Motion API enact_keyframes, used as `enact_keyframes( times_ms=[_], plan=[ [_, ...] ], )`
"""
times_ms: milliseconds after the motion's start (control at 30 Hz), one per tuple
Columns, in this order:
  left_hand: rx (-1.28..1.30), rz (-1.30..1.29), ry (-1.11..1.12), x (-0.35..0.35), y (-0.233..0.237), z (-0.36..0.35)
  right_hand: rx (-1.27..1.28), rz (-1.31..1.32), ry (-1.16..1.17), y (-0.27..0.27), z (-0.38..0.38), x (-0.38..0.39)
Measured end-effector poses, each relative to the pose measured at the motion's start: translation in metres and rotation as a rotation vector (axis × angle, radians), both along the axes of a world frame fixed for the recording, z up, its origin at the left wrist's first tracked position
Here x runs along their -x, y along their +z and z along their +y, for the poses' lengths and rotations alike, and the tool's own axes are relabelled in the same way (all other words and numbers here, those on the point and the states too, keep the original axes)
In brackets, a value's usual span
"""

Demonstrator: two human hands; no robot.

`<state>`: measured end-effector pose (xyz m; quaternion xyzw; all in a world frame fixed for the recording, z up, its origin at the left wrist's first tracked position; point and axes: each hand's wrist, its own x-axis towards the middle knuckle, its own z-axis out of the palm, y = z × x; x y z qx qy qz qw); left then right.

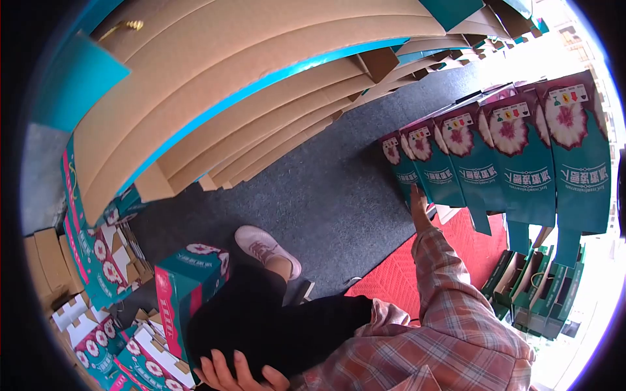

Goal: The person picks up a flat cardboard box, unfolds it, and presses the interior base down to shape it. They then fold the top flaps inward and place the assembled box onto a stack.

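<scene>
My left hand [241,373] lies at the bottom edge with its fingers spread, against my black-trousered leg [261,313]. It holds nothing that I can see. My right arm, in a plaid sleeve [443,267], reaches up to the right. My right hand [418,201] grips the lower edge of a teal carton [405,171], the leftmost in a row; its fingers are partly hidden. The neighbouring cartons [521,166] carry a flower-like print and upside-down lettering, and some have teal flaps hanging down. Beside my leg a teal and pink box [195,274] stands tilted.
Brown cardboard cartons [261,98] with teal edges arch across the top. More printed boxes [107,274] lie at the lower left. A red mat [391,267] covers part of the dark floor [326,176]. Dark green boxes [538,287] stand at the right. My pink shoe [264,246] is mid-floor.
</scene>
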<state>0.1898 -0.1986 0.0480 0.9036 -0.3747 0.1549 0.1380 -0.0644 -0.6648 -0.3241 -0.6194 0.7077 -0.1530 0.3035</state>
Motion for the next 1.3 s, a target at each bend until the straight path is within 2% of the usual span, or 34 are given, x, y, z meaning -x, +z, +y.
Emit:
enact_keyframes(
  times_ms=[333, 400, 433, 533, 600, 633, 667, 700, 733, 767, 800, 833, 867, 933, 1000, 1067, 1133, 1167, 1233, 1267, 1300],
  plan=[
    [-0.063, 0.010, -0.030, -0.003, -0.008, 0.007, 0.004, -0.099, -0.071, -0.027, -0.029, 0.018],
    [-0.056, 0.006, -0.033, -0.003, -0.015, 0.016, -0.182, -0.200, -0.163, -0.047, -0.057, 0.037],
    [-0.058, 0.003, -0.023, -0.003, -0.019, 0.020, -0.185, -0.202, -0.153, -0.054, -0.070, 0.043],
    [-0.058, 0.014, 0.011, -0.002, -0.029, 0.029, -0.261, -0.051, -0.205, -0.080, -0.115, 0.078],
    [-0.061, 0.006, 0.005, 0.004, -0.030, 0.029, -0.099, 0.054, 0.165, -0.105, -0.152, 0.111],
    [-0.007, -0.006, 0.040, 0.008, -0.030, 0.024, -0.104, 0.053, 0.180, -0.090, -0.151, 0.102],
    [-0.012, -0.008, 0.053, 0.012, -0.031, 0.028, -0.123, -0.111, 0.089, -0.058, -0.143, 0.087],
    [-0.136, -0.017, 0.060, 0.016, -0.033, 0.036, -0.141, -0.275, -0.004, -0.032, -0.139, 0.078],
    [-0.260, -0.025, 0.067, 0.018, -0.034, 0.042, -0.145, -0.277, 0.010, -0.018, -0.142, 0.076],
    [-0.246, -0.021, 0.073, 0.020, -0.036, 0.043, -0.164, -0.347, 0.028, -0.009, -0.146, 0.075],
    [-0.254, -0.031, 0.086, 0.018, -0.053, 0.059, -0.187, -0.424, 0.043, -0.029, -0.131, 0.071],
    [-0.231, -0.038, 0.082, 0.019, -0.052, 0.054, -0.169, -0.436, 0.130, -0.040, -0.150, 0.084],
    [-0.212, -0.039, 0.079, 0.021, -0.049, 0.050, -0.183, -0.433, 0.147, -0.047, -0.167, 0.102],
    [-0.253, -0.018, 0.115, 0.023, -0.048, 0.054, 0.057, -0.074, 0.585, -0.074, -0.195, 0.129],
    [-0.288, -0.009, 0.154, 0.028, -0.047, 0.057, -0.097, -0.264, 0.163, -0.050, -0.177, 0.095],
    [-0.270, 0.006, 0.153, 0.022, -0.055, 0.069, -0.109, -0.298, 0.224, -0.098, -0.190, 0.110],
    [-0.245, 0.007, 0.131, 0.021, -0.054, 0.064, 0.100, -0.205, 0.285, -0.100, -0.190, 0.101],
    [-0.221, 0.004, 0.114, 0.021, -0.053, 0.063, -0.049, -0.087, 0.263, -0.096, -0.183, 0.090],
    [-0.207, 0.016, 0.130, 0.022, -0.053, 0.064, -0.216, -0.211, 0.386, -0.100, -0.138, 0.043],
    [-0.188, 0.028, 0.134, 0.018, -0.056, 0.073, -0.301, -0.215, 0.520, -0.074, -0.085, -0.016],
    [-0.188, 0.030, 0.148, 0.018, -0.055, 0.073, -0.552, -0.479, 0.475, -0.033, -0.032, -0.075]
  ],
)
